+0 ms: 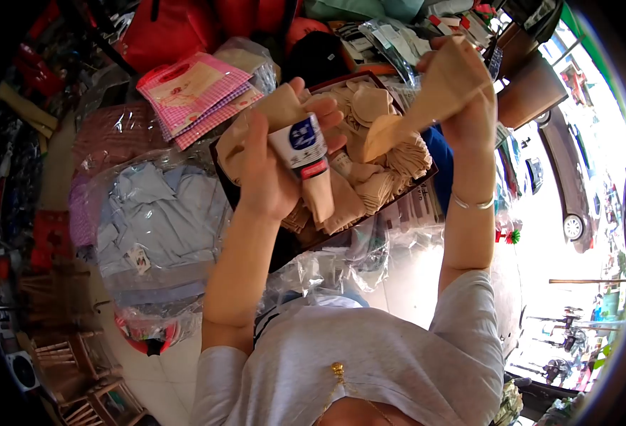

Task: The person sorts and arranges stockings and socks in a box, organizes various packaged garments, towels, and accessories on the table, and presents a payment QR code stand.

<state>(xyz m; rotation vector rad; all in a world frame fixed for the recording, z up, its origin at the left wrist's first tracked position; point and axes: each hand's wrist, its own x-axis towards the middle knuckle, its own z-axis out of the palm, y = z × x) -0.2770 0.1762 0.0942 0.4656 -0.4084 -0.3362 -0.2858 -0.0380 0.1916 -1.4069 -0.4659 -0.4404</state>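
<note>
My left hand (262,177) is closed around a folded pair of beige socks (318,199) with a white, blue and red paper label (303,142) wrapped around them. Up on the right, my right hand (472,113) grips a loose beige sock (444,82), whose end hangs down to the left, slightly blurred. Beneath both hands sits a dark shallow box (284,248) holding many folded beige socks (377,188). The left hand covers part of the box's left side.
Left of the box lie plastic-wrapped light blue clothes (160,202) and pink checked packets (196,89). Red bags (174,35) and a black cap (320,57) are behind it. A brown carton (529,89) stands at right, with a car (568,177) outside. Wooden stools (78,355) stand lower left.
</note>
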